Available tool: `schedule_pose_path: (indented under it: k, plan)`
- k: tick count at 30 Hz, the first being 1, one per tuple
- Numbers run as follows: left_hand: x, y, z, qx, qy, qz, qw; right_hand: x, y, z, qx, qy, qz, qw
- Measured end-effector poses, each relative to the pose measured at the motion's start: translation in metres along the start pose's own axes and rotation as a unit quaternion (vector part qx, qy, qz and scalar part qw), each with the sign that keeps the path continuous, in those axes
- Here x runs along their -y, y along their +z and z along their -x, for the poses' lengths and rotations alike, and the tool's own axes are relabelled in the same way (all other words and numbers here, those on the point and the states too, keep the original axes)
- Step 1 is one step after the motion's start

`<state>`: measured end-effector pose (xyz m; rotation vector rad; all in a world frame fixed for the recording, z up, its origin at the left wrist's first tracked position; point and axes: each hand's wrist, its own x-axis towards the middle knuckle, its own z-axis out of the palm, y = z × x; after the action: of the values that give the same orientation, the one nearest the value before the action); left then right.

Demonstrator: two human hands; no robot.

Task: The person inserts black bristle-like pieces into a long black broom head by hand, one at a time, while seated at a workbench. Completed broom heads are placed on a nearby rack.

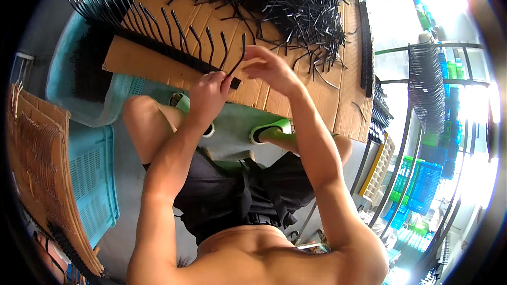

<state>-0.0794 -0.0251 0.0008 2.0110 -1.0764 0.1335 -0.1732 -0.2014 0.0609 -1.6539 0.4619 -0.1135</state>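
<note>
A long black slotted bar [158,46] lies slantwise along the near left edge of a cardboard-topped table. Several thin black bent pieces, shaped like eyeglass temples [212,47], stand upright in a row along it. At the bar's right end, my left hand [208,94] is closed, its fingers pinching the foot of the last temple [240,55]. Just right of that temple hovers my right hand [272,71], fingers curved and apart, with nothing visible in them. A big heap of loose black temples [285,5] covers the far part of the table.
Bare cardboard [264,92] shows near my hands. Another black bar [365,47] runs along the table's right edge. A blue lined bin [66,82] stands at the left, with a blue crate [95,179] and stacked cardboard [39,163] nearer. Metal racks [406,126] with coloured baskets stand right.
</note>
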Motion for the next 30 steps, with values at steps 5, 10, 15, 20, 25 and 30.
schedule_pose_path:
  k: [5,10,15,20,25,30]
  plan:
    - [-0.009,-0.008,-0.001,-0.017,0.016,-0.002,1.0,-0.026,-0.06,-0.026,-0.187,0.029,0.591,0.785]
    - [-0.015,-0.018,0.001,0.054,-0.021,-0.016,0.998,-0.033,-0.067,-0.039,-0.102,-0.002,0.72,0.687]
    - [-0.028,-0.014,0.009,0.026,-0.003,0.02,0.999,-0.021,-0.073,-0.025,-0.074,-0.114,0.588,0.797]
    - [-0.025,-0.005,0.012,0.056,-0.005,0.027,0.998,-0.026,-0.049,-0.005,-0.187,-0.063,0.298,0.934]
    - [-0.021,0.002,0.01,0.017,0.015,0.046,0.999,-0.045,-0.035,0.008,-0.208,0.094,0.159,0.96]
    - [-0.021,0.001,0.008,0.028,0.009,0.044,0.999,-0.029,-0.052,0.004,-0.194,0.113,0.253,0.941]
